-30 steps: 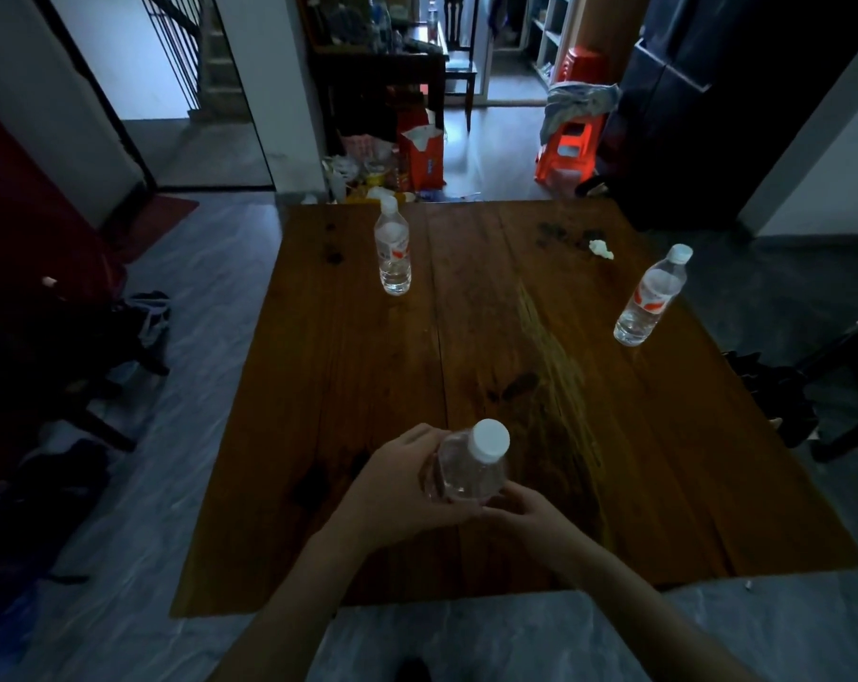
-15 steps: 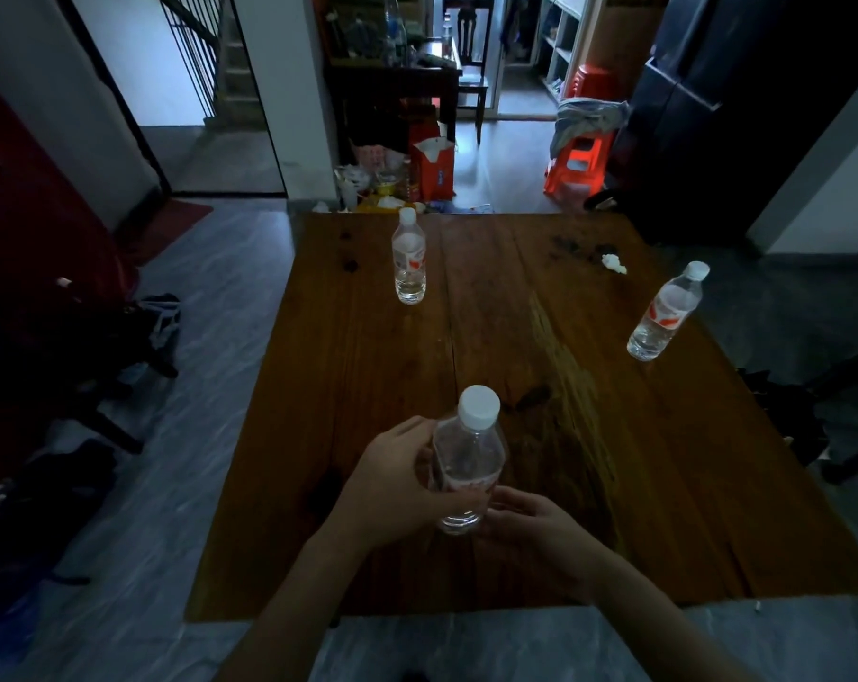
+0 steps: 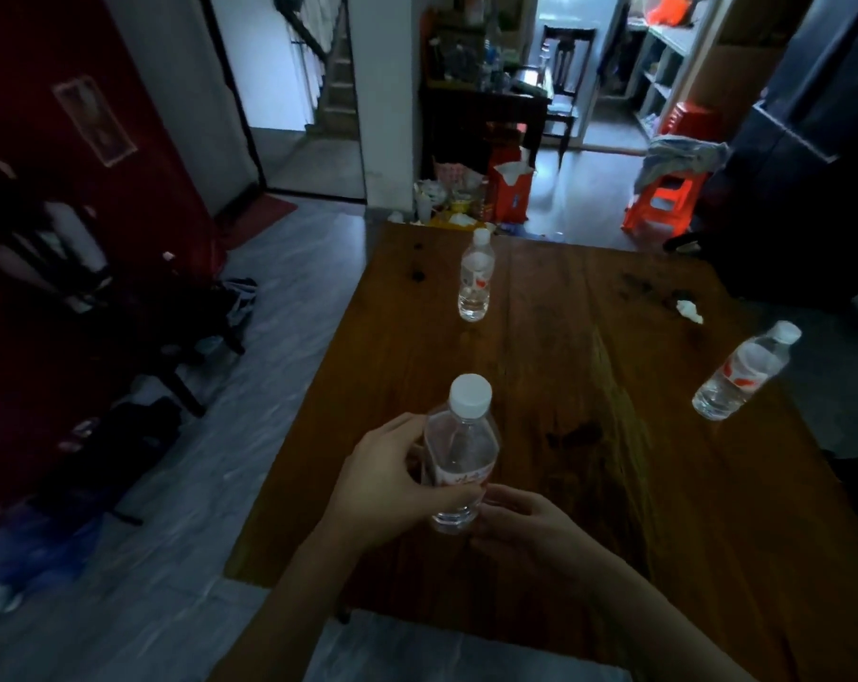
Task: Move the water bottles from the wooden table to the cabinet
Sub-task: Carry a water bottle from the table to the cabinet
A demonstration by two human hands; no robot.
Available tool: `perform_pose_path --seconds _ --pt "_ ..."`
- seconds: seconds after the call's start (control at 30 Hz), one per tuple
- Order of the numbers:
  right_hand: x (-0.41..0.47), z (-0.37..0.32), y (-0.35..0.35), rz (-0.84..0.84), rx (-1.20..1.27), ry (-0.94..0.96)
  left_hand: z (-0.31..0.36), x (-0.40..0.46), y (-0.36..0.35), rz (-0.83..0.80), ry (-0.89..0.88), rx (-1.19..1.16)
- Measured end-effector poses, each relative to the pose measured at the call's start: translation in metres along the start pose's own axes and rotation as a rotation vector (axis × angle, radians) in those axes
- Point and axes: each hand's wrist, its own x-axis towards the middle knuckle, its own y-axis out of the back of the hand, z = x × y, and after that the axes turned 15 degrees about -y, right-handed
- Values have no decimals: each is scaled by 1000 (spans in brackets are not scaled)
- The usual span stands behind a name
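step: first bottle point(image 3: 461, 460) lifted off near table point(image 3: 614, 484)
left hand point(image 3: 387, 484): gripping bottle
right hand point(image 3: 525, 529): fingers at base, grip unclear
next: carry to cabinet

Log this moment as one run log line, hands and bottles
left hand: gripping near bottle | right hand: at its base | far bottle, right bottle: on wooden table

My left hand point(image 3: 385, 484) and right hand point(image 3: 525, 526) hold one bottle point(image 3: 461, 455) above the table point(image 3: 589, 484) (near edge). A second bottle point(image 3: 475, 278) stands farther ahead; a third point(image 3: 739, 376) stands off to the right.
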Motion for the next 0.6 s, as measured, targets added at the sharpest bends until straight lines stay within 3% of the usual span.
perform_pose_path --seconds 0.27,0.37,0.6 --pt "21 -34 -29 -222 -288 -74 32 -36 19 282 200 214" --pt "31 -40 -50 -339 -376 -106 52 -58 28 472 288 300" --pt "29 -11 -130 -541 -579 -194 114 -143 46 764 470 470"
